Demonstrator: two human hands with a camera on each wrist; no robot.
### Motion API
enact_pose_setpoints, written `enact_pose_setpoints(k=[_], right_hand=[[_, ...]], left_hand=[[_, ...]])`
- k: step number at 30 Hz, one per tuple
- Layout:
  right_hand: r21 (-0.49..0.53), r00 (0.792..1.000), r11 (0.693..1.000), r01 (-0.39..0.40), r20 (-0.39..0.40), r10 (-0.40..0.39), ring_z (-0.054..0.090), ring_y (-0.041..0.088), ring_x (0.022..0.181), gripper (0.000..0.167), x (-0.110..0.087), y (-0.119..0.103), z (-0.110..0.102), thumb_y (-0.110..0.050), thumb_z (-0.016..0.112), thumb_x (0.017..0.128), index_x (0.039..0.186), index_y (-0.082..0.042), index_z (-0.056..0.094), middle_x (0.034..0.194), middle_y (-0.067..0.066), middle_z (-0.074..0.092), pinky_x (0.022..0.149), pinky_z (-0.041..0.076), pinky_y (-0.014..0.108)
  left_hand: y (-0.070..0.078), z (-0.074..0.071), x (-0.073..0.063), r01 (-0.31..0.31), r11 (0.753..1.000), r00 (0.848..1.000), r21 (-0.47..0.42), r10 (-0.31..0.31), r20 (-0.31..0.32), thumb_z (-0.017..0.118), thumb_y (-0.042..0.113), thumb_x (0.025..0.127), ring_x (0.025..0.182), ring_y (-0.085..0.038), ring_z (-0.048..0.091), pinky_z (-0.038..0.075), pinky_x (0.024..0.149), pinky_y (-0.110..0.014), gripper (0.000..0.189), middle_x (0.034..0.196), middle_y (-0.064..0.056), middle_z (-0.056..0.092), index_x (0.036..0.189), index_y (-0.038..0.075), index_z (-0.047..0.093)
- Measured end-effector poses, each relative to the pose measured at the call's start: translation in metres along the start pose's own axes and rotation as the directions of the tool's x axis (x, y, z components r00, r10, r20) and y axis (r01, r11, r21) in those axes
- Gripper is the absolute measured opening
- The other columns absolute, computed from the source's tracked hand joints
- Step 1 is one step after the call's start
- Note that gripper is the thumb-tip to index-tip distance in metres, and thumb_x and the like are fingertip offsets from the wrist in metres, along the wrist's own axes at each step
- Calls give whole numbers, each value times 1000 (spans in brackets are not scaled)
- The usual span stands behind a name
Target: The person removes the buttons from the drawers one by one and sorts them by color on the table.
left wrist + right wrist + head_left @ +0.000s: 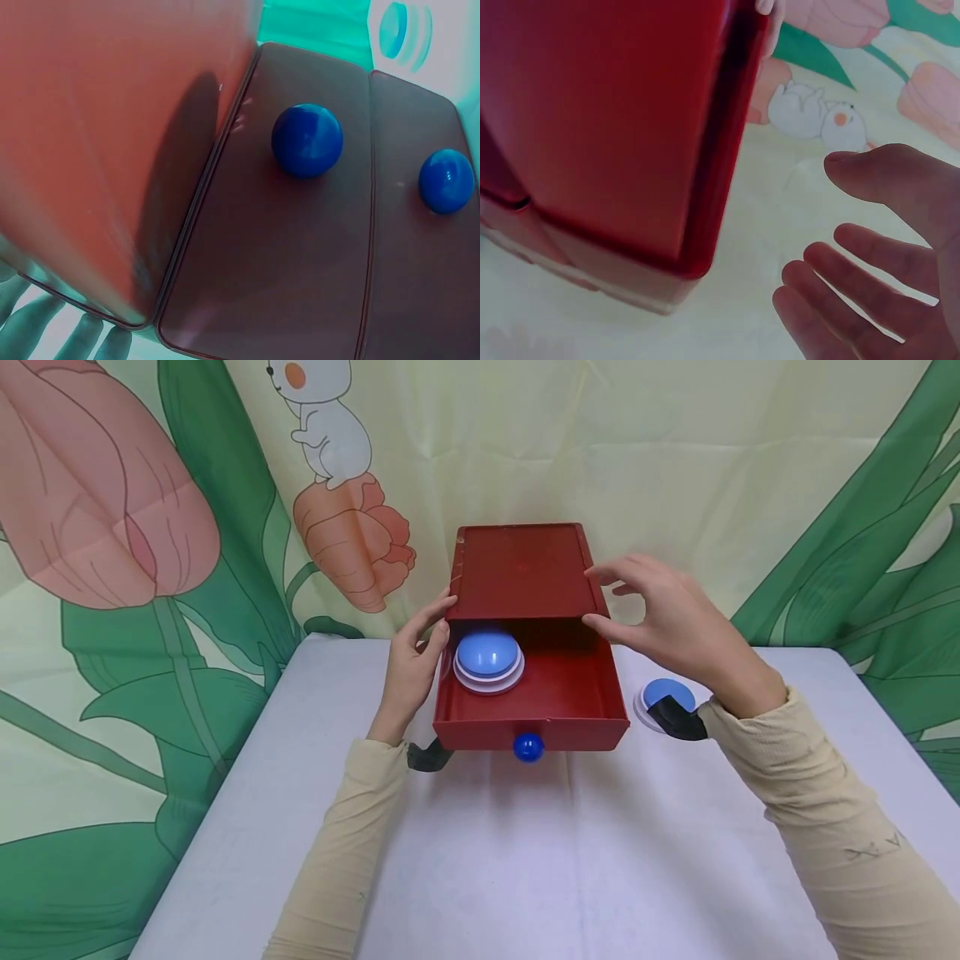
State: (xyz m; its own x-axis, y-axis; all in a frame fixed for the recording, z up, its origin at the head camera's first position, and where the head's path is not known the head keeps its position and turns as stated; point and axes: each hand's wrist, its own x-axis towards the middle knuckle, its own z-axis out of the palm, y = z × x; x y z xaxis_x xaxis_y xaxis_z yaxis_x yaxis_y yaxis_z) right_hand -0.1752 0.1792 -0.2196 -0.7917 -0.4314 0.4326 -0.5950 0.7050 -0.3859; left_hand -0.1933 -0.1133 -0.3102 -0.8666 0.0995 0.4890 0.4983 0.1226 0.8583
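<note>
A red drawer cabinet [521, 568] stands on the table, its top drawer [570, 693] pulled out by a blue knob-fronted face. Inside, on the left, lies a round blue-and-white push light [487, 656]. My left hand [411, 664] rests against the cabinet's left side with fairly straight fingers. Beside the right edge of the cabinet, my right hand [667, 614] has thumb and fingers spread; the right wrist view shows this hand apart from the red side, holding nothing. Below the pulled-out drawer, the left wrist view shows two closed drawer fronts with blue knobs [307, 141].
A second blue-and-white push light [670, 695] lies on the white table [480, 868], right of the cabinet, partly covered by the black wrist strap [677, 718]. Behind the table hangs a cloth [675, 460] printed with tulips, leaves and a rabbit on a carrot.
</note>
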Motion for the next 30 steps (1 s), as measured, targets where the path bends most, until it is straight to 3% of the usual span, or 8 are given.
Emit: enact_pose_setpoints(k=[4,7,17,30], right_hand=[[-21,1000,1000,16,20,-15,64,33,105,45,6,-7,1,-11,76,86,128,-3,61,127,16,62,89,55,51],[-23,998,999,44,37,-43,62,33,104,45,10,-12,2,-10,77,86,127,-2,61,123,17,64,89,55,50],[-21,985,994,111,138,-107,59,31,113,45,24,-22,10,-12,78,85,126,-1,62,123,16,64,96,52,50],[-20,941,986,166,301,-153,62,26,113,45,37,-34,19,-20,78,87,126,-4,64,122,10,65,97,53,44]], left_hand=[[1,-1,0,3,1000,1000,3,-3,2,48,7,103,139,-26,45,43,109,-51,39,154,-13,44,140,-1,53],[10,0,-2,10,1000,1000,8,-10,7,47,4,102,139,-30,44,43,108,-53,39,154,-16,43,140,-4,52],[9,-2,-2,30,1000,999,5,-30,24,47,6,103,141,-28,43,43,109,-51,40,155,-14,41,141,-2,51],[11,-3,-2,28,999,999,18,-29,28,47,5,103,142,-28,42,44,108,-50,39,155,-14,42,141,-2,51]])
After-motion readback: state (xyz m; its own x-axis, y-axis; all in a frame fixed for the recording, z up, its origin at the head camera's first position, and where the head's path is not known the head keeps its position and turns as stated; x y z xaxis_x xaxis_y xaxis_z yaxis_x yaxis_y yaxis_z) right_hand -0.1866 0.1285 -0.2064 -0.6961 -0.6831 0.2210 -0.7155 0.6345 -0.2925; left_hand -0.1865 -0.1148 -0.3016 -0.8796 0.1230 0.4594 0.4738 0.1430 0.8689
